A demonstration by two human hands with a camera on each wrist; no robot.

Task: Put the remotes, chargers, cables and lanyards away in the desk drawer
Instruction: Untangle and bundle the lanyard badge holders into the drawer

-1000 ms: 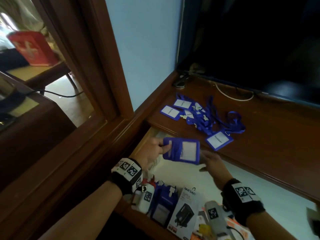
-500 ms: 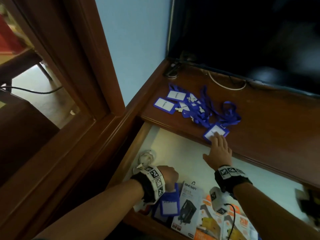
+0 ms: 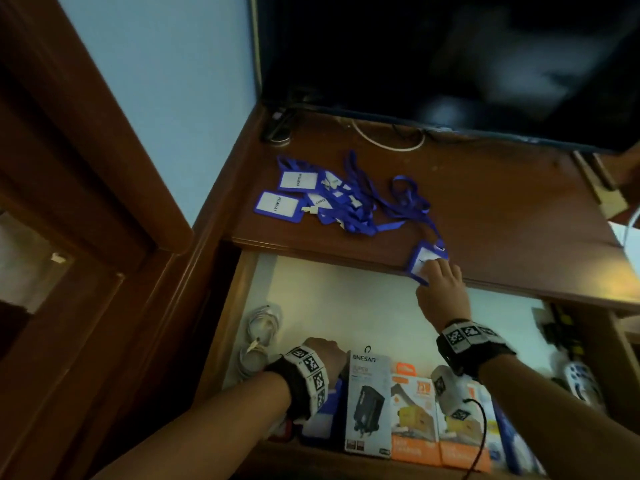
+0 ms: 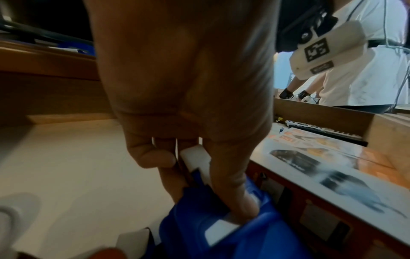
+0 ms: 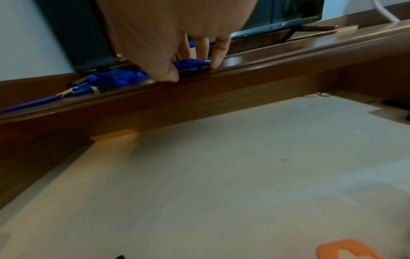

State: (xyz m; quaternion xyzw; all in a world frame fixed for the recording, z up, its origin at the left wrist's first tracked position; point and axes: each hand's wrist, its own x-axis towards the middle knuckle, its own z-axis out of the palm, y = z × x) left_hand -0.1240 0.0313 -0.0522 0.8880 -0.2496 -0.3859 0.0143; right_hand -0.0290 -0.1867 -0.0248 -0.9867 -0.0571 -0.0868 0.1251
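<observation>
The desk drawer (image 3: 346, 306) stands open below the desk top. My left hand (image 3: 323, 351) is down at its front left and pinches a blue badge holder (image 4: 221, 233) by its white clip (image 4: 195, 157). My right hand (image 3: 431, 273) reaches up to the desk edge. Its straight fingers (image 5: 201, 50) lie on another blue badge holder (image 3: 424, 263), and the thumb sits at the holder's near corner. That holder's strap runs back to a pile of blue lanyards (image 3: 329, 199) on the desk top.
A coiled white cable (image 3: 258, 337) lies at the drawer's left. Charger boxes (image 3: 369, 403) line its front, and a remote (image 3: 578, 379) lies at the right. A dark TV (image 3: 450, 64) stands behind the lanyards, with a white cable (image 3: 384, 143) under it.
My left hand has carried the badge holder from above the drawer down to its front left. My right hand let go of it and reached to the holder at the desk edge.
</observation>
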